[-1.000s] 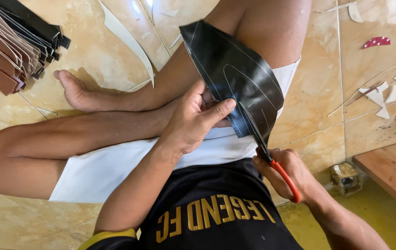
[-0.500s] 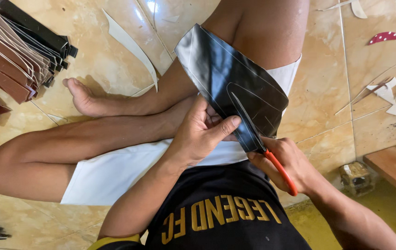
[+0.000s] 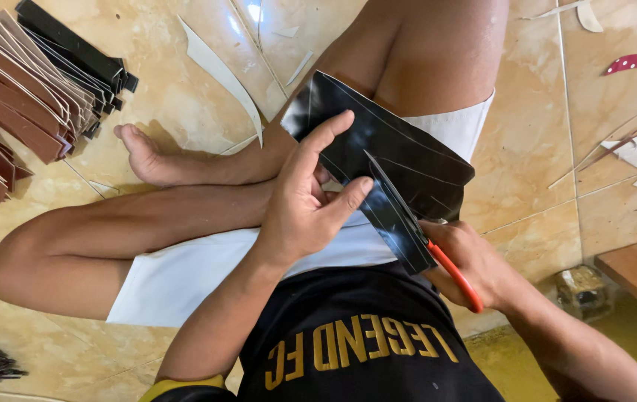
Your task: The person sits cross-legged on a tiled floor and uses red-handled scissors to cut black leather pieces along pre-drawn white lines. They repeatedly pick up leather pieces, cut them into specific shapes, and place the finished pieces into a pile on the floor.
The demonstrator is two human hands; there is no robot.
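Stack at the far left: we see a fanned pile of brown and black strips lying on the tiled floor in the upper left of the frame, well apart from the hands.

Offcut: a long pale curved sliver lies on the tiles above the bare foot.

Left hand: our left hand sits mid-frame, fingers spread wide over the near edge of the black sheet, thumb pressed under it, holding it up off the lap.

Black sheet: it is a glossy dark piece with faint scored lines, resting across the thigh just right of centre, tilted toward the upper left.

Scissors: the orange-handled scissors bite into the sheet's lower right edge, blades pointing up and left along a marked line.

Right hand: our right hand is closed around the scissor handles, lower right of centre.

Scraps at right: small white trimmings and a red spotted piece lie on the tiles at the right edge.

Step in hand: we judge that we are mid-cut along a traced outline.

Next move calls for: feeding the sheet round with the left hand so the blades follow the curve, with fingertips kept off the blade path.
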